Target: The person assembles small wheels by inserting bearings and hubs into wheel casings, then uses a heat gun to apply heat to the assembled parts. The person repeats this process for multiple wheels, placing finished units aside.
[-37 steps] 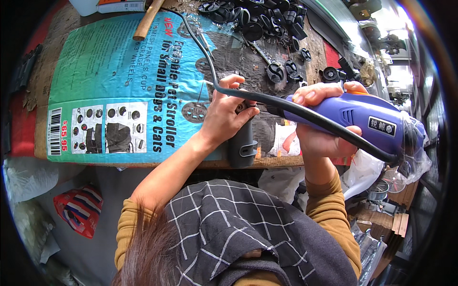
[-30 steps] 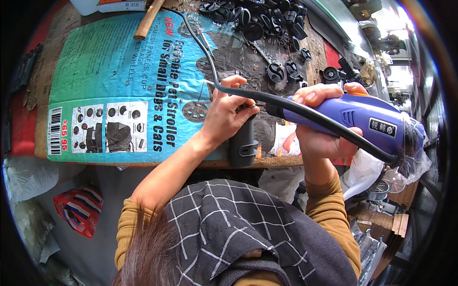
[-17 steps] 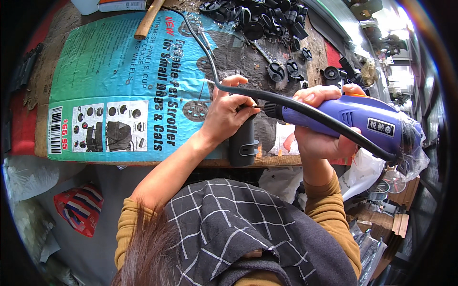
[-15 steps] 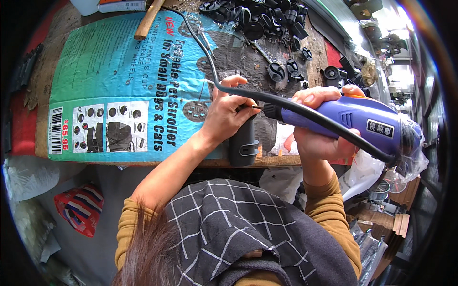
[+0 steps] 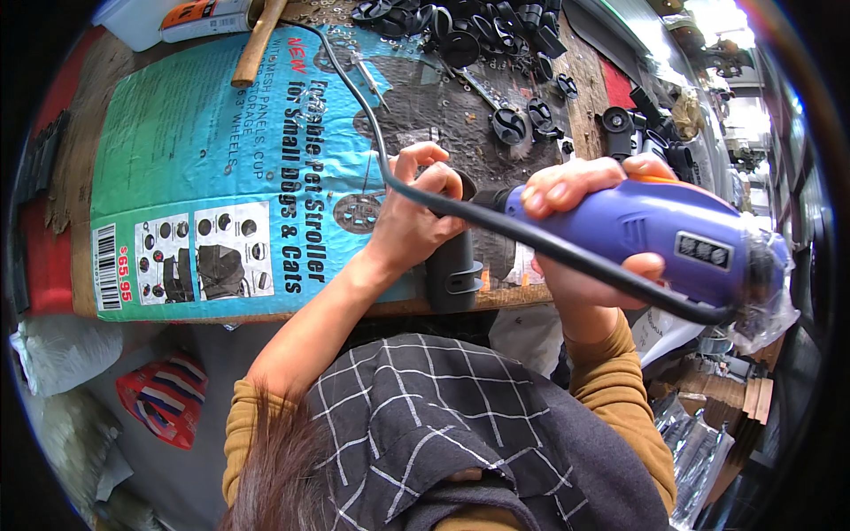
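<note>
My right hand is wrapped round a purple electric screwdriver, held level with its black nose pointing left. That nose is close against the upper part of a black plastic tube with a clip-like bracket low on its side. My left hand has its fingers curled round the top of the tube, at the bench's front edge. Whether the bit touches the tube is hidden by the fingers and cable. A thick black power cable runs from the screwdriver's back across in front of both hands.
A flattened blue printed carton covers the bench's left side. Black plastic wheel-like parts are heaped at the back, with loose ones nearer. A wooden handle and a can lie at the back left.
My left fingers have gone from pinching a small screw at the screwdriver's tip to curling round the tube. The screwdriver has moved slightly left, and the screw is out of sight. The view has shifted slightly.
</note>
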Available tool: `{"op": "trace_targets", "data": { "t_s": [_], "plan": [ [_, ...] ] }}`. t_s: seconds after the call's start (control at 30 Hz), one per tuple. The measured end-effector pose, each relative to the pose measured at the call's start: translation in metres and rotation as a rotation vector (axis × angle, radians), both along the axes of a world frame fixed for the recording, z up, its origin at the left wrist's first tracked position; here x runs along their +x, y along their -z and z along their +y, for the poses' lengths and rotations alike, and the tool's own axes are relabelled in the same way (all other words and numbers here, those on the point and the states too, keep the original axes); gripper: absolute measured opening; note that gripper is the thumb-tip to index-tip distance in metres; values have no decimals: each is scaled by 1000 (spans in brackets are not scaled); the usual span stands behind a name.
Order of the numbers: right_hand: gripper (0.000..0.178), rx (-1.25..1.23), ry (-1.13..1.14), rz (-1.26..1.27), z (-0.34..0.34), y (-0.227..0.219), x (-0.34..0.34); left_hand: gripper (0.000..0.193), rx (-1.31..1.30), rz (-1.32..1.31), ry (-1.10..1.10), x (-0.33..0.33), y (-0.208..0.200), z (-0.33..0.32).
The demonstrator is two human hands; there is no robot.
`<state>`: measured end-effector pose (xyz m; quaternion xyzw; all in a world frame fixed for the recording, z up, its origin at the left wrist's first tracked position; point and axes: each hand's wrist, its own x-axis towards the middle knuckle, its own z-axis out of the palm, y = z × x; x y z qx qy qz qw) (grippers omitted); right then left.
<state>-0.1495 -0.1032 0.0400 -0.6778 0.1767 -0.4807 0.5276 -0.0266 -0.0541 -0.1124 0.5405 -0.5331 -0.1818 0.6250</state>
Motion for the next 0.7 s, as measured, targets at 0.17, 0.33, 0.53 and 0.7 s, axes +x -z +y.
{"op": "trace_targets", "data": {
  "t_s": [0.17,0.33,0.53,0.7],
  "plan": [
    [59,45,212,-4,-72,-8,-12,65,109,-29,32,5,-14,-2],
    [60,-204,514,1041,-113,45,-12,73,247,-350,54,12,-32,-18],
    [63,-562,567,957,-114,104,-17,75,298,-299,83,13,-37,-26],
    [56,-194,245,733,-24,89,-44,60,186,208,144,22,-26,-14]
  ]
}}
